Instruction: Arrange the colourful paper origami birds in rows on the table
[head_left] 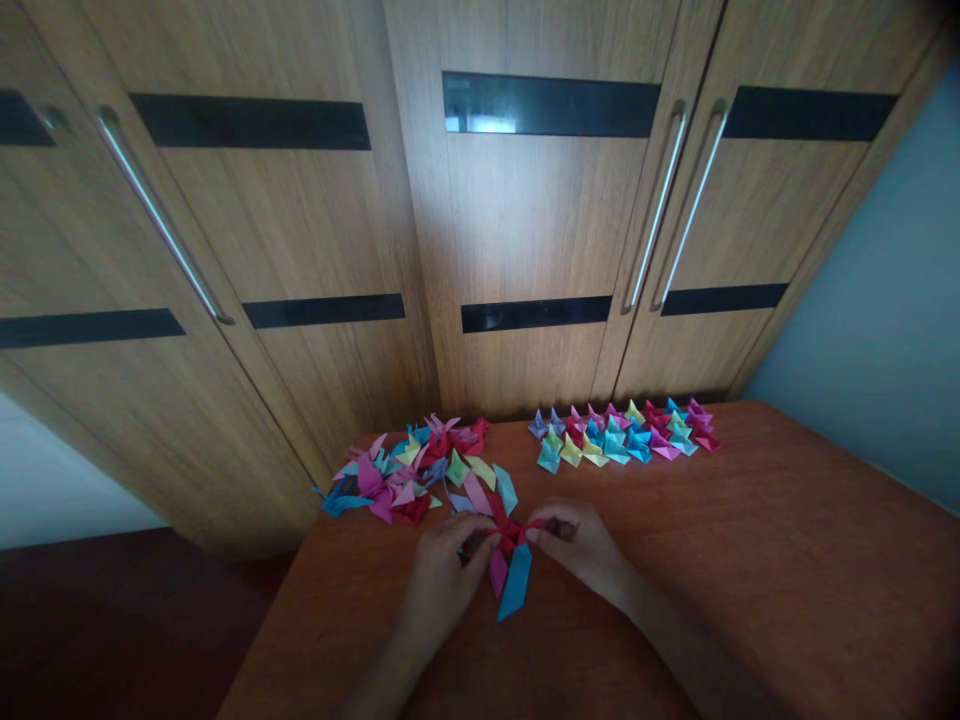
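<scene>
A red folded-paper origami piece [510, 537] is pinched between my two hands just above the table. My left hand [452, 565] grips its left side with thumb and forefinger. On its right side, the thumb and fingers of my right hand [574, 545] close on a red tip. Right below it lies a blue folded paper strip [515, 585], with a magenta strip [498, 573] beside it. Beyond my fingers are a pink strip [477, 493] and a light teal strip [505, 490]. Whether these touch the red piece is hard to tell.
A loose heap of colourful folded papers [382, 480] lies on the table's left. Rows of small pointed origami pieces [615, 440] stand at the back right. The brown wooden table [750, 560] reaches a wardrobe [525, 220] with metal handles. A pale wall [885, 300] is at right.
</scene>
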